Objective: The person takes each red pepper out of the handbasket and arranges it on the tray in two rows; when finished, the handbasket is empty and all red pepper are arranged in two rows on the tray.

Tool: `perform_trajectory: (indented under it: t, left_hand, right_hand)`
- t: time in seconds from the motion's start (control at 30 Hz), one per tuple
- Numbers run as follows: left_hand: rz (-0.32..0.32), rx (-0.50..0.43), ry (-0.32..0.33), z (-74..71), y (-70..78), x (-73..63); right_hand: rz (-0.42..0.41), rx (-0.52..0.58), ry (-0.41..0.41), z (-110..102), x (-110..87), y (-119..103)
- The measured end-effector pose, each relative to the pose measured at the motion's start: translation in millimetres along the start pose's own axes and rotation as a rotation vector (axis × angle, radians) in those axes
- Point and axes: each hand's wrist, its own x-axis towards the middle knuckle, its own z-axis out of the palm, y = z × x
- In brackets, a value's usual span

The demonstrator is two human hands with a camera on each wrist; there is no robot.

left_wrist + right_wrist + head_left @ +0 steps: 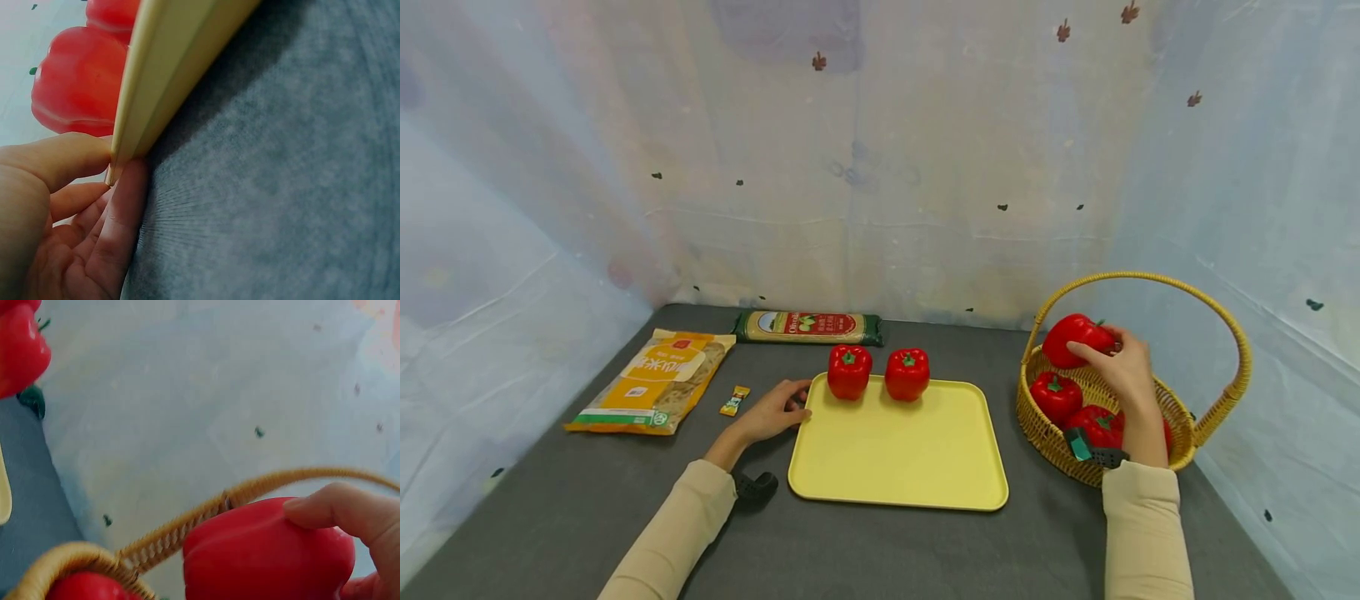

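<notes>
At the tray's (pixel 895 454) left edge, the left hand (pixel 771 412) pinches it; above the basket (pixel 1037 427), the right hand (pixel 1126 371) grips a pepper (pixel 1070 340).

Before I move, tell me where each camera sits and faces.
Head: on the head, facing forward and down at tray and basket; left hand and right hand show.
Left wrist: worn there, facing the tray's edge; left hand shows.
Right wrist: worn there, facing the held pepper; right hand shows partly.
Head and right wrist share the pepper and basket.
</notes>
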Motion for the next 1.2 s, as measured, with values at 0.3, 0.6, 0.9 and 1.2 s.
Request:
perform_trajectory:
  t: [0.3,0.6,0.9,1.2]
  left_hand:
    - [-0.001,-0.006,0.002,-0.5,-1.9,0.4]
    - [-0.001,0.007,0.012,0.6,11.8,-4.5]
    - [0.011,-0.016,-0.022,-6.1,41.9,-16.4]
    - [0.022,-0.018,-0.026,-6.5,39.2,-15.6]
  right_hand:
    - [-0.128,0.022,-0.098,7,-25.2,-30]
    - [-0.289,0.052,-0.166,37,-31.1,-43]
    - [-0.413,0.054,-0.261,72,-21.1,-39]
    - [-0.394,-0.035,-0.329,101,-12.6,-24]
